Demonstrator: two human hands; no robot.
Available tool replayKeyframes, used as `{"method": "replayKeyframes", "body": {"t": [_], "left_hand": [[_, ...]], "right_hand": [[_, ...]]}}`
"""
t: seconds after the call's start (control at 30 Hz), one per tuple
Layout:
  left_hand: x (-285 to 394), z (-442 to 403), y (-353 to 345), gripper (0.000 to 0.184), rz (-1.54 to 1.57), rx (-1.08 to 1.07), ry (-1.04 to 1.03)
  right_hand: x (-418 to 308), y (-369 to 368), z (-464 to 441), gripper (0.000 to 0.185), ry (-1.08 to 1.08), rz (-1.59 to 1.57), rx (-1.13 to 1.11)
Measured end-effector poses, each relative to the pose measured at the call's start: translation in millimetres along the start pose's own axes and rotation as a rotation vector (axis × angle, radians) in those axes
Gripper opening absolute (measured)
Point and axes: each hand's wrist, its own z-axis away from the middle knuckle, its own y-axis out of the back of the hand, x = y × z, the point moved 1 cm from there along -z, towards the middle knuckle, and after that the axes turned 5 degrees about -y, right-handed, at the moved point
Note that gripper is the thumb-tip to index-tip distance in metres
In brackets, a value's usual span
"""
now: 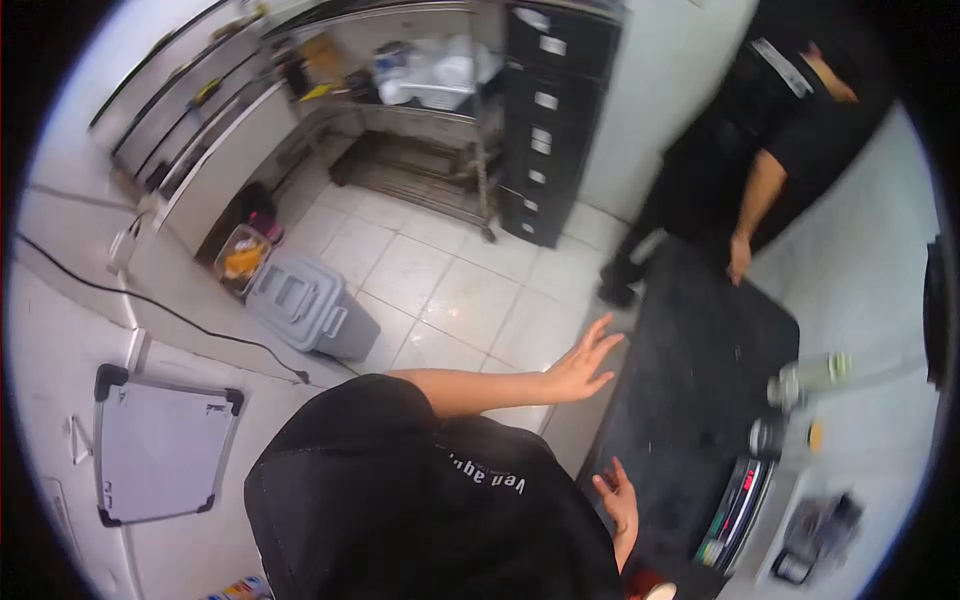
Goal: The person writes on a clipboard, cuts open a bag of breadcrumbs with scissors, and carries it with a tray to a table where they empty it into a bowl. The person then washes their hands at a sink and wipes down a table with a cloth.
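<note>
My left hand (585, 368) reaches out at the near edge of the black table (680, 370), fingers spread, holding nothing. Lower down, my right hand (622, 503) hovers by the same table edge, with its fingers apart and nothing visible in them. I cannot tell whether either hand touches the tabletop. On the table's right side lies a narrow holder (735, 510) with red and green items. A clear bottle (785, 387) and a dark round container (766, 437) are close to the wall.
A person in black (760, 130) stands at the table's far end, one hand on it. Behind are a black drawer cabinet (552, 130) and a metal rack (480, 150). A grey lidded bin (300, 300) is on the tiled floor. At left is a whiteboard (165, 450).
</note>
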Motion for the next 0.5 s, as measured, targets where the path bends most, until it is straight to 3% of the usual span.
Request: {"method": "replayKeyframes", "body": {"t": [0.1, 0.23, 0.3, 0.43, 0.5], "left_hand": [[-75.7, 13.0, 102.2, 0.067, -0.144, 0.128, 0.085], [-161.3, 62.6, 250.6, 0.069, -0.516, 0.602, 0.343], [-186.2, 92.3, 323.2, 0.07, -0.55, 0.813, 0.523], [-205.4, 148.9, 421.3, 0.07, -0.746, 1.13, 0.667], [-212.3, 169.4, 450.5, 0.072, -0.825, 1.263, 0.687]], "right_hand": [[-97.6, -44.7, -81.8, 0.063, 0.064, 0.267, -0.137], [-205.8, -134.8, -172.7, 0.054, 0.23, 0.541, -0.288], [-258.6, -178.9, -203.5, 0.05, 0.376, 0.681, -0.362], [-338.9, -245.3, -230.2, 0.043, 0.471, 0.761, -0.529], [-353.1, -266.1, -257.9, 0.041, 0.414, 0.673, -0.813]]}}
